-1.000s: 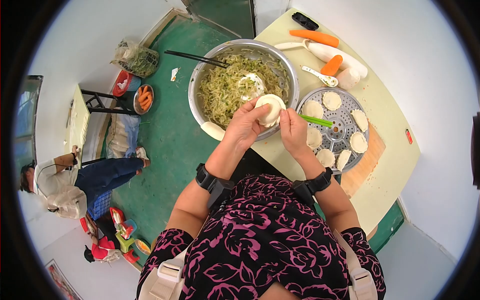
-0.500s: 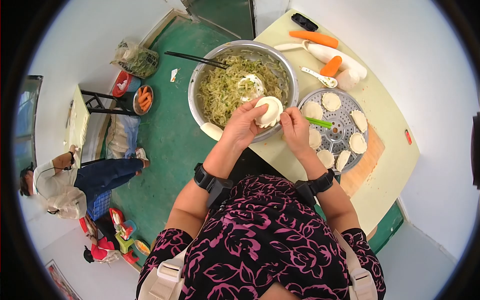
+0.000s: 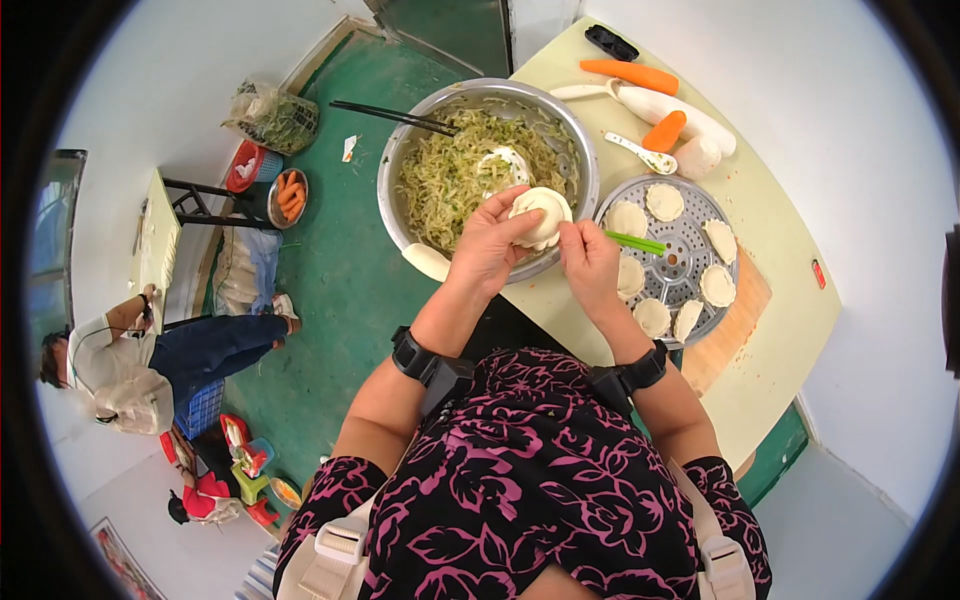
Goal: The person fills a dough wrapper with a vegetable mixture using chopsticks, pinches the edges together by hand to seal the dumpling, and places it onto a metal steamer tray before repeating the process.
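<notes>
A round, pleated dumpling sits between my hands above the near rim of a large metal bowl. My left hand holds it from the left, thumb across its face. At its right edge, the fingers of my right hand pinch the dough. A bright green stick-like piece juts out beside my right hand over the perforated metal steamer tray; its other end is hidden. Several flat dumplings lie around this tray. Shredded green-and-white filling and a white dish are inside the bowl.
Dark chopsticks rest across the bowl's rim. Carrots, a white radish and a white spoon lie on the table beyond the tray. A wooden board is under it. Another person sits at left.
The dumpling has shifted slightly to the right and shows more of its face. My right fingers have risen a little along its edge. The person at left has moved an arm.
</notes>
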`<act>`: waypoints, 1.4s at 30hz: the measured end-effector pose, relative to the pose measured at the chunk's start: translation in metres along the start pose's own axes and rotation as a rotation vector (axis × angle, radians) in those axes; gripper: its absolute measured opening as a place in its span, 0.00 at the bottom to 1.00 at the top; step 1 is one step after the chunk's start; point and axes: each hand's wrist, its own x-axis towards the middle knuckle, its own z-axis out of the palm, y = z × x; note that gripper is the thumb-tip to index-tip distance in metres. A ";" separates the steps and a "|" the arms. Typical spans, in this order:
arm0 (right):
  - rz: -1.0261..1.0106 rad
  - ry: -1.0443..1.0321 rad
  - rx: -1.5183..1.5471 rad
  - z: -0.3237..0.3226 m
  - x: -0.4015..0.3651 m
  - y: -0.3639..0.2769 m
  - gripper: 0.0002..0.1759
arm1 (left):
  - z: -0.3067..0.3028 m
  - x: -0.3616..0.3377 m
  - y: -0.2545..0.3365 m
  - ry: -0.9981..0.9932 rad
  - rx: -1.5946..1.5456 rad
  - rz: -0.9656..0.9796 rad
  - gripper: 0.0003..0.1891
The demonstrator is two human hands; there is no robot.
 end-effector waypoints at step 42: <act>-0.051 -0.075 -0.120 -0.004 0.002 0.002 0.15 | -0.006 0.001 0.008 -0.047 0.113 -0.101 0.22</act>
